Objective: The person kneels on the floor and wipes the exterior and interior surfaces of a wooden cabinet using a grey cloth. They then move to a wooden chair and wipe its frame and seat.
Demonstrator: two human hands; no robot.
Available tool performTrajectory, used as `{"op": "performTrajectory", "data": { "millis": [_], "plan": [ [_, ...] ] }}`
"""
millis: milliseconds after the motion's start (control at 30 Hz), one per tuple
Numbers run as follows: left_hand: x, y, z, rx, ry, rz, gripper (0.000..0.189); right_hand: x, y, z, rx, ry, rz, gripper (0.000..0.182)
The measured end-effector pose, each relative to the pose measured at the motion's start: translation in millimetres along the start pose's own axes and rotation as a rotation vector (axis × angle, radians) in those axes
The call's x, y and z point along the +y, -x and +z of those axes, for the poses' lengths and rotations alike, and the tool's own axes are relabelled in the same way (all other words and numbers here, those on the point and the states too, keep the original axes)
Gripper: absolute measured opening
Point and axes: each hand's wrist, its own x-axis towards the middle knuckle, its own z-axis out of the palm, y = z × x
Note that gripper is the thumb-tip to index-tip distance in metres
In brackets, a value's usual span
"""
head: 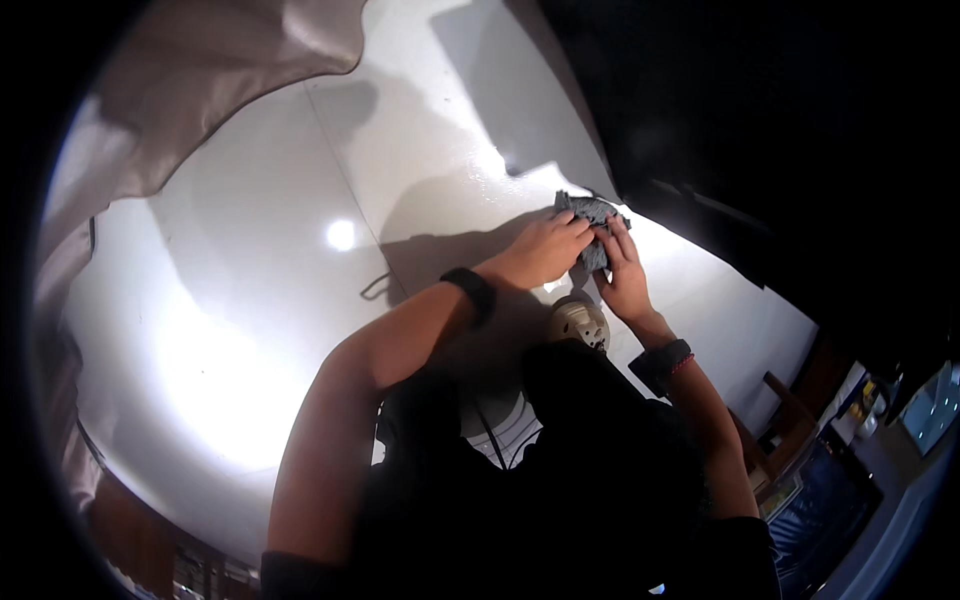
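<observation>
A crumpled grey cloth (594, 256) lies on the pale glossy floor at the upper right of centre, beside the edge of a dark object. My left hand (551, 244) is on the cloth's left side, its fingers bent over the fabric. My right hand (624, 270) rests along the cloth's right side, fingers spread. How firmly either hand holds it is unclear. Below the hands, a beige clog with round holes (581, 322) shows on my foot. Each wrist wears a dark band.
A large black object (720, 150) fills the upper right. Shiny brownish fabric (247, 67) hangs along the upper left. Wooden furniture (787, 420) and a dark blue covered surface (825, 487) stand at the lower right. A thin cord (491, 435) shows between my legs.
</observation>
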Motion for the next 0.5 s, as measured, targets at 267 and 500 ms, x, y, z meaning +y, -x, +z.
{"op": "performTrajectory", "data": {
  "millis": [267,500],
  "plan": [
    [1,-5,-10,-0.292,0.007,0.039,0.022,16,4,-11,-0.118,0.105,-0.133,0.058],
    [10,5,-13,-0.256,-0.249,0.138,0.027,27,8,-24,-0.229,0.230,-0.230,0.054]
  ]
}}
